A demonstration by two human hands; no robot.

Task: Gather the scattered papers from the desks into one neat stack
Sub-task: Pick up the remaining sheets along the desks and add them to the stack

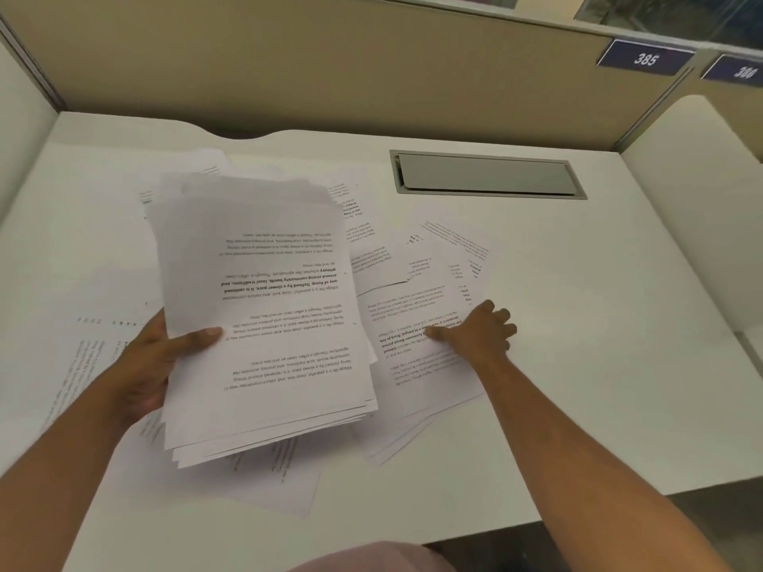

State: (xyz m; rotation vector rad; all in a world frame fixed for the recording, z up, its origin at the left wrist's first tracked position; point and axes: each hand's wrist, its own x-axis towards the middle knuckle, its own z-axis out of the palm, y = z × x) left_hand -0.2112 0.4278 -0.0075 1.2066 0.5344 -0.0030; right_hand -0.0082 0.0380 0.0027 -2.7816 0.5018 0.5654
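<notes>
My left hand (155,361) grips a thick, uneven stack of printed papers (264,315), held above the white desk (598,324), thumb on top of the top sheet. My right hand (479,330) lies to the right of the stack on a fan of loose printed sheets (421,357), thumb on the top sheet and fingers curled over their right edge; whether it grips them is unclear. More loose sheets (363,225) lie behind the stack, others (82,365) at the left and under the stack toward the front.
A grey cable hatch (487,175) is set into the desk at the back right. Beige partition walls (330,68) enclose the desk at the back and sides, with numbered blue labels (644,57) at the top right. The desk's front edge runs close to my body.
</notes>
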